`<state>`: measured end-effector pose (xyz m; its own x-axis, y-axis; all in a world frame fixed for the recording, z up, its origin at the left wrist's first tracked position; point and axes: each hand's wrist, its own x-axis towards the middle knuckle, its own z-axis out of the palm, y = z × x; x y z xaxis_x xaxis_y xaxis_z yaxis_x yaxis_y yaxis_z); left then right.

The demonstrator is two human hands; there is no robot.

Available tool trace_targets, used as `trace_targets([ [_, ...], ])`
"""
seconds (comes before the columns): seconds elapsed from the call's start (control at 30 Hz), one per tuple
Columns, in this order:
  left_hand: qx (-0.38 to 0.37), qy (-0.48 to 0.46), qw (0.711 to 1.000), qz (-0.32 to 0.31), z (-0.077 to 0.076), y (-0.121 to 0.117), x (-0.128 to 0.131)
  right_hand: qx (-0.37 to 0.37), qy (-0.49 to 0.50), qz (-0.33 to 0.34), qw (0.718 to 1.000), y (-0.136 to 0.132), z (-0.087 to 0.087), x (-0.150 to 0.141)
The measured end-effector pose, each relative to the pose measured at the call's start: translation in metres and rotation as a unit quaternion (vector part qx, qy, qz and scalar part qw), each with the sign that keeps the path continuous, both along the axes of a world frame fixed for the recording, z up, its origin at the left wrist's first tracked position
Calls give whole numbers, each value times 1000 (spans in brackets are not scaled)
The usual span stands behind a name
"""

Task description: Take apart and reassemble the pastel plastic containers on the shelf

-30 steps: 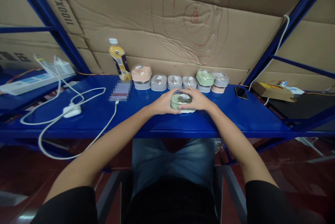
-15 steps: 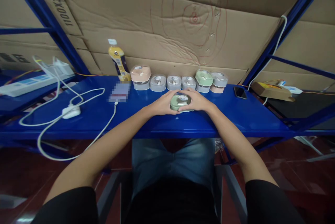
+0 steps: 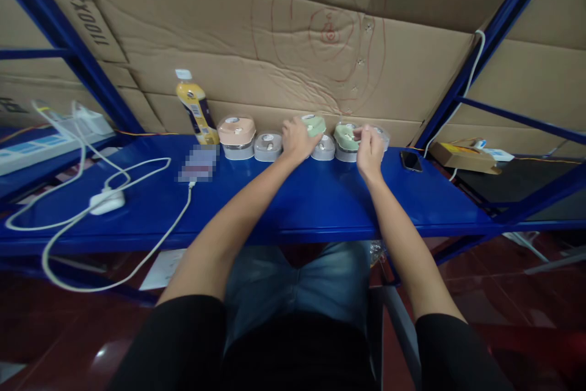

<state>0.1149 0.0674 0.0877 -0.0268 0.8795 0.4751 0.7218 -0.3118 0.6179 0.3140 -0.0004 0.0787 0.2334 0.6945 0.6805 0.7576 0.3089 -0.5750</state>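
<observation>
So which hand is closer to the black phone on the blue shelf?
Right. The right hand is just left of the phone, by the green-lidded box; the left hand sits farther left, holding a green container.

Black short-sleeved top, sleeves ending above elbows. Forearms bare, no watch, no rings visible. Left hand [image 3: 296,138] and right hand [image 3: 370,150] gloveless. Faded blue denim jeans [image 3: 297,284] on lap; lighter wash along thighs.
</observation>
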Motion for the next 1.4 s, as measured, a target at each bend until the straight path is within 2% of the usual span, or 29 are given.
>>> trace_targets([
  [0.17,-28,43,998,39,-2,3,65,7,9,17,1000,4,-5,-5],
  [0.27,-31,51,997,45,-8,-1,82,-7,8,24,1000,5,-6,-6],
  [0.33,-33,45,998,31,-9,-1,80,-12,7,28,1000,5,-6,-6],
  [0.4,-21,36,999,24,-7,1,67,-9,10,28,1000,5,-6,-6],
  [0.47,4,30,999,34,-2,4,42,-3,17,26,1000,4,-6,-5],
  [0.67,34,35,992,113,16,18,-76,5,14,29,999,1,-4,-7],
  [0.77,11,27,983,181,12,28,-123,9,5,34,999,0,-5,-10],
  [0.83,-29,21,976,217,6,33,-141,4,0,32,999,0,-6,-11],
  [0.97,-60,-16,981,184,-7,35,-155,-3,4,24,1000,2,-8,-10],
  [1.03,-23,-31,986,165,-10,32,-155,1,13,27,1000,2,-9,-8],
  [1.1,41,-3,990,133,-12,28,-152,1,18,31,999,3,-9,-6],
  [1.2,105,129,986,28,-15,20,-142,9,20,42,999,4,-11,-4],
  [1.27,90,231,968,-36,-20,15,-132,25,24,54,998,6,-13,-4],
  [1.33,48,316,946,-62,-26,9,-122,48,33,63,996,9,-15,-3],
  [1.4,13,373,926,-58,-31,0,-113,69,39,69,994,12,-18,-3],
])
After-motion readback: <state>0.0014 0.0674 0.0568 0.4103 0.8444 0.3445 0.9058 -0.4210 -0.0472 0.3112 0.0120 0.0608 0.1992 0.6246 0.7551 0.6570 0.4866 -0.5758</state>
